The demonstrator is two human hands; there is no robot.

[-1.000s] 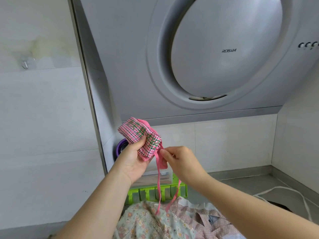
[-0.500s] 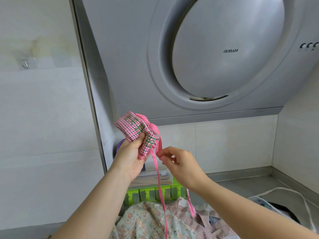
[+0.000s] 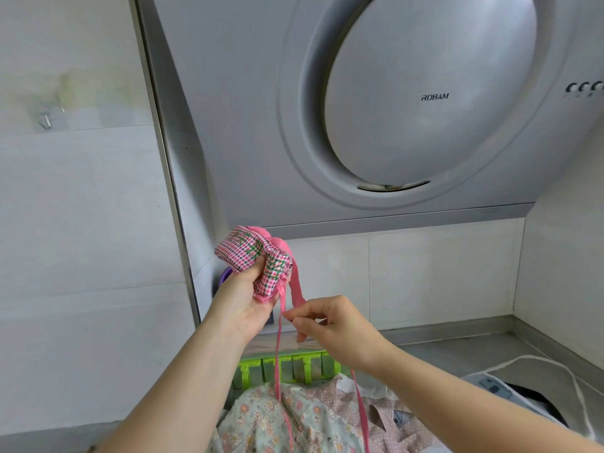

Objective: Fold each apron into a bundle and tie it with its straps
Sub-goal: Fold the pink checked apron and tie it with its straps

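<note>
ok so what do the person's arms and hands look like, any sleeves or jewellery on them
The left hand and right hand are bare, with no gloves. The left forearm and right forearm are uncovered to the frame's edge, so no sleeves are in view. No rings, watch or bracelets show on the visible sides.

The apron bundle (image 3: 258,259) sits in the left hand (image 3: 242,302), below the range hood (image 3: 425,109). The right hand (image 3: 333,325), lower right, pinches a strap (image 3: 277,354) hanging from the bundle. Beneath, a heap of aprons (image 3: 261,420) lies before a slotted rack (image 3: 287,367).
</note>
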